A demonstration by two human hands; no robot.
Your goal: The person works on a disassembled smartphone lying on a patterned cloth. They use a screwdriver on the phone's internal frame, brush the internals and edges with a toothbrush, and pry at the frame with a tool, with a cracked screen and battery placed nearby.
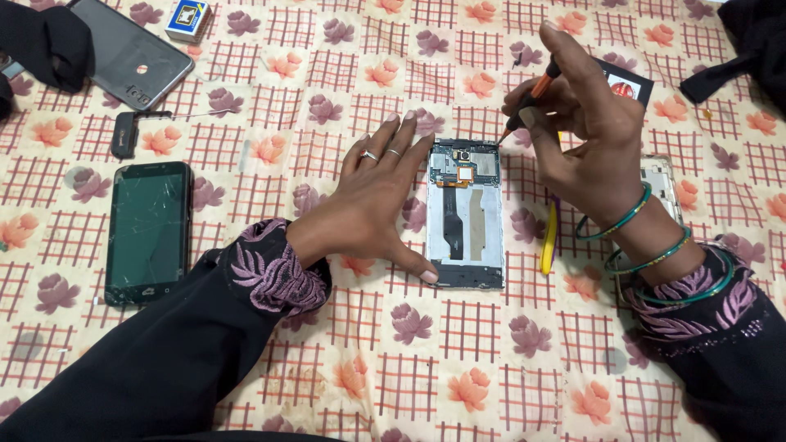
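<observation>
The opened phone lies in the middle of the flowered cloth, its long axis running from near to far. The left hand lies flat and open against its left edge, pressing it down without grasping. The right hand is closed around a thin orange screwdriver, which slants down and to the left; its tip meets the far right corner of the phone. The inside shows metal plates and a dark flat ribbon.

It looks like a home phone-repair spot: a floral checked cloth covers the surface, with an opened silver phone, a cracked black phone at left and a grey back cover far left.
</observation>
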